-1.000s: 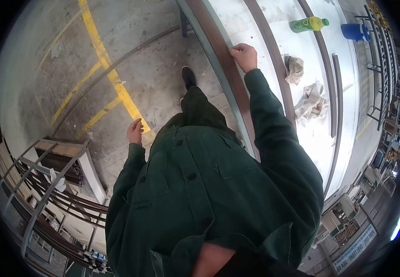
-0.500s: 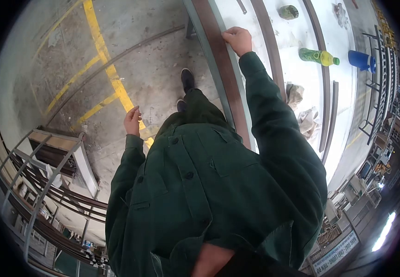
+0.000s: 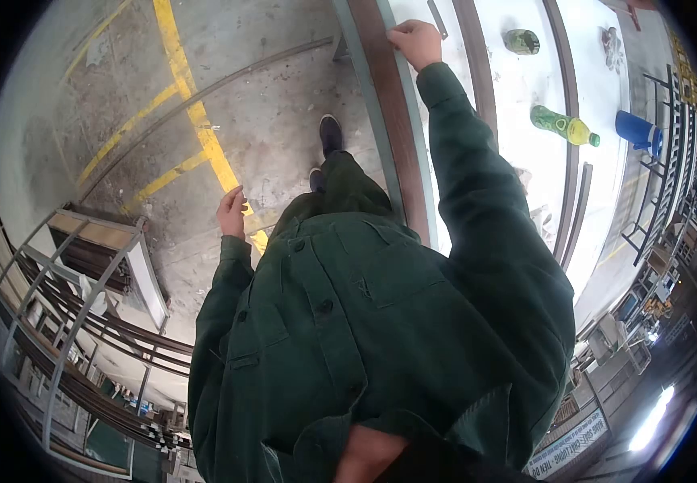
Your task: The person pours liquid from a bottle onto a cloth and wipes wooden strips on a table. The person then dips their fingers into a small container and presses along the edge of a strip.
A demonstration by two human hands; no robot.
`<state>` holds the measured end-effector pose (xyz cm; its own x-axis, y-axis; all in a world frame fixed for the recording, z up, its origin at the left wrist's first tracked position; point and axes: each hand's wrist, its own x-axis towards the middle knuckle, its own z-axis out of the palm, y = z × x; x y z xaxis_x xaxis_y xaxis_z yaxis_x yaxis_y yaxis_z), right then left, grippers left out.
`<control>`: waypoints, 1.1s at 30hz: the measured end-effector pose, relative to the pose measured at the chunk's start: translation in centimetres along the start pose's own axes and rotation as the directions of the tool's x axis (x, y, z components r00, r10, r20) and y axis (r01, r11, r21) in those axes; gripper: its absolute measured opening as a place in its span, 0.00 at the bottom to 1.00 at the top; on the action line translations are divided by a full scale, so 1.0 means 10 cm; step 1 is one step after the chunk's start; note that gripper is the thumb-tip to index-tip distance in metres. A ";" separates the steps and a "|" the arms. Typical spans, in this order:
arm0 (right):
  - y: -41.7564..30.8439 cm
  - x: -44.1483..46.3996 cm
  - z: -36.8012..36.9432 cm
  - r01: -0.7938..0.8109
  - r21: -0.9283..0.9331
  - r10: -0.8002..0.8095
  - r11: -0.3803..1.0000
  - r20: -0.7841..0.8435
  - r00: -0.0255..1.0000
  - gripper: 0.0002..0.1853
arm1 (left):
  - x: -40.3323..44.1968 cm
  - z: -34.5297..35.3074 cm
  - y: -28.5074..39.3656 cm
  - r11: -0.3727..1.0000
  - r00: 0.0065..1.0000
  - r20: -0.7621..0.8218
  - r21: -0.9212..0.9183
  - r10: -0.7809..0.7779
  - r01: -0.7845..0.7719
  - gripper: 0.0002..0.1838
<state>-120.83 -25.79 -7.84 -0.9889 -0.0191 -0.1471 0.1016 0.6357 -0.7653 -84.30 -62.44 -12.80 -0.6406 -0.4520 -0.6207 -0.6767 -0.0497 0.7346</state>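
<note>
My right hand [image 3: 417, 43] is at the edge of a long brown strip [image 3: 389, 97] with grey-green borders. Its fingers are curled and pinched together, and whatever may lie between them is hidden. My left hand [image 3: 232, 212] hangs over the concrete floor, fingers loosely bent and a little apart, holding nothing. On the white surface to the right, more long brown strips [image 3: 477, 68] run alongside. A green bottle with a yellow upper part [image 3: 564, 125] lies on its side there, near a cut-off green container [image 3: 521, 42]. My right sleeve partly covers a pale cloth [image 3: 543, 221].
A blue container [image 3: 637, 131] sits by the white surface's far edge, beside a dark metal rack [image 3: 662, 161]. Metal frames holding long bars [image 3: 95, 302] stand at the lower left. Yellow lines [image 3: 195, 113] mark the floor, crossed by a thin curved bar [image 3: 228, 80].
My right hand has moved up and slightly left in view, along the brown strip. The bottle and blue container sit lower in view, and my sleeve covers more of the cloths.
</note>
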 end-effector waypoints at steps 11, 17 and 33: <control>0.13 -0.78 -0.20 -0.109 0.004 0.109 0.994 0.031 0.994 0.12 | 0.04 0.12 0.09 0.999 0.998 0.053 -0.020 0.030 -0.029 0.14; 0.14 -1.05 -0.25 -0.093 -0.043 0.094 0.995 0.010 0.996 0.12 | 0.02 0.09 0.05 0.997 0.996 0.061 -0.044 0.067 -0.064 0.13; 0.41 -2.01 -0.36 -0.121 -0.099 0.116 0.988 -0.053 0.992 0.11 | -0.17 -0.01 -0.18 0.995 0.988 0.116 0.001 0.100 -0.101 0.13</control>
<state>-100.91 -20.02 -5.75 -0.9748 0.0960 -0.2011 0.2091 0.7066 -0.6760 -81.90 -61.69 -13.05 -0.7428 -0.3483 -0.5717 -0.6092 -0.0026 0.7930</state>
